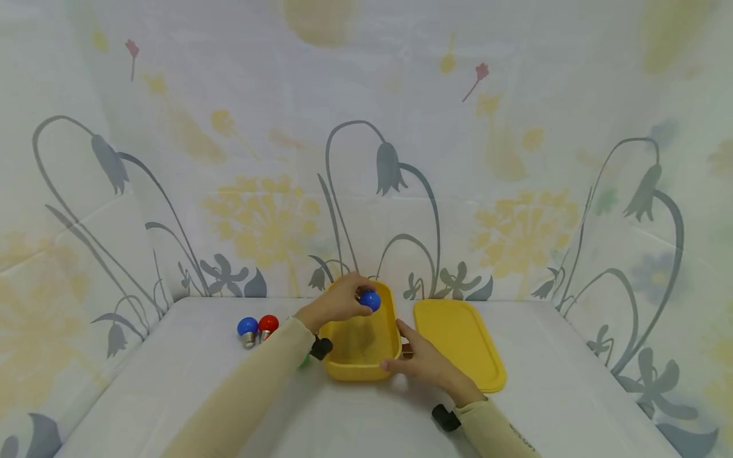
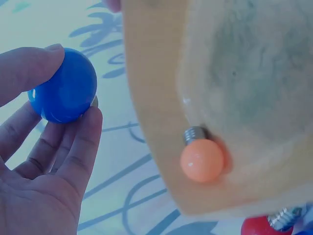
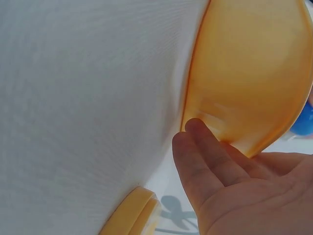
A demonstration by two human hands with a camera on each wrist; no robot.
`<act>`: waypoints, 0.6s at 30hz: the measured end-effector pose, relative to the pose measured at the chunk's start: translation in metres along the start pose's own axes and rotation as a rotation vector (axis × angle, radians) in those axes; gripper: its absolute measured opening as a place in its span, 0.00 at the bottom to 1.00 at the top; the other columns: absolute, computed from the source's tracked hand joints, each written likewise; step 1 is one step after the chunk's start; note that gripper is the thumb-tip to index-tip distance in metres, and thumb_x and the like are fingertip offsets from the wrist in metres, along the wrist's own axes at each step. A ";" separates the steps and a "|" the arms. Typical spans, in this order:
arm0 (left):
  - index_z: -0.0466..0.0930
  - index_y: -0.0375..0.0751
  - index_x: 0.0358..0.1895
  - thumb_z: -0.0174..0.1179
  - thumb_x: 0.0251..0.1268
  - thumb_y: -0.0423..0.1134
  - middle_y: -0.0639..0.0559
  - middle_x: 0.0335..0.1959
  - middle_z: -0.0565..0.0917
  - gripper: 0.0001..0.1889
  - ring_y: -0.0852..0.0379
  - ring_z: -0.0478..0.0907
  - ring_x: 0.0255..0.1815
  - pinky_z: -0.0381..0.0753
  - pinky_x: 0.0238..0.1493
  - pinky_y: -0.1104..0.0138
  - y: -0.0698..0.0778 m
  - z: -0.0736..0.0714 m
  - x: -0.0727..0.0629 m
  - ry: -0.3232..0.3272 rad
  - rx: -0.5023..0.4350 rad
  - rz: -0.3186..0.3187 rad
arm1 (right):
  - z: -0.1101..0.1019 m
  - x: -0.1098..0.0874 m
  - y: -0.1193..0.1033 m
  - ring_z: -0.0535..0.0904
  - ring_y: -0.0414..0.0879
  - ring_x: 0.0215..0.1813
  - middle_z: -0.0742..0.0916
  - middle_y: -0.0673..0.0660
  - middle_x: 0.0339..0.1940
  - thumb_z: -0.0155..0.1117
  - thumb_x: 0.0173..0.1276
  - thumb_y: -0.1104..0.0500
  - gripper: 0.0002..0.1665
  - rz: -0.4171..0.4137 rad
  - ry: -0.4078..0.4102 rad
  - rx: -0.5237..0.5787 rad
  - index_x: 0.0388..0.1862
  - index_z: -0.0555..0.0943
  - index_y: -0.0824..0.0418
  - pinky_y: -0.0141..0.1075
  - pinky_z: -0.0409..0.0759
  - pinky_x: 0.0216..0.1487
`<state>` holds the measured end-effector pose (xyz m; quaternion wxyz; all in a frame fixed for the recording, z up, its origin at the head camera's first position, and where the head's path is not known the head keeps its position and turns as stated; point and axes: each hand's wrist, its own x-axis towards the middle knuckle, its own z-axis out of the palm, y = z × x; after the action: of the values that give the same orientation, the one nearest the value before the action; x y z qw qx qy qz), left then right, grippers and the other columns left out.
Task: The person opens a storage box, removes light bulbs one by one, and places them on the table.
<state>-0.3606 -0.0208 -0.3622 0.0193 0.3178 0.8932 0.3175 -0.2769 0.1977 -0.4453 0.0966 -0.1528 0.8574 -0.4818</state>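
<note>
My left hand [image 1: 342,299] pinches a blue light bulb [image 1: 369,301] between thumb and fingers. It holds the bulb over the far part of a yellow plastic container [image 1: 361,374], whose top is uncovered. Inside the container, an orange bulb [image 2: 203,159] with a metal screw base lies in a corner in the left wrist view. My right hand [image 1: 426,359] holds the container at its near right corner, thumb on the near side and fingers [image 3: 210,149] against the outer right wall. The blue bulb's base is mostly hidden by my left fingers.
Another blue bulb [image 1: 247,327] and a red bulb [image 1: 268,324] lie left of the container. Something green [image 1: 305,361] shows partly behind my left wrist. The flat yellow lid [image 1: 460,343] lies to the right. A patterned cloth wall [image 1: 366,210] rises behind the white table.
</note>
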 end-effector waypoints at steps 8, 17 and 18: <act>0.79 0.38 0.52 0.69 0.55 0.33 0.50 0.45 0.74 0.20 0.54 0.76 0.48 0.80 0.50 0.65 0.004 -0.013 -0.033 0.063 -0.081 0.040 | 0.001 -0.001 -0.003 0.75 0.53 0.60 0.58 0.62 0.76 0.71 0.58 0.45 0.60 0.003 0.020 -0.026 0.77 0.45 0.62 0.46 0.74 0.59; 0.79 0.40 0.53 0.69 0.55 0.32 0.52 0.44 0.73 0.20 0.55 0.75 0.48 0.80 0.51 0.64 -0.005 -0.023 -0.075 0.149 -0.123 0.044 | 0.001 0.001 -0.001 0.75 0.53 0.59 0.58 0.63 0.76 0.71 0.58 0.45 0.60 0.006 0.011 -0.013 0.77 0.45 0.62 0.47 0.74 0.59; 0.79 0.40 0.53 0.69 0.55 0.33 0.52 0.44 0.73 0.20 0.55 0.75 0.47 0.80 0.50 0.63 -0.007 -0.024 -0.079 0.159 -0.135 0.034 | 0.002 0.001 -0.001 0.75 0.52 0.59 0.59 0.63 0.75 0.71 0.58 0.45 0.60 0.005 0.011 -0.015 0.77 0.45 0.61 0.47 0.74 0.59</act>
<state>-0.3070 -0.0844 -0.3609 -0.0356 0.3048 0.8630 0.4014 -0.2776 0.1956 -0.4456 0.0920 -0.1489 0.8618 -0.4761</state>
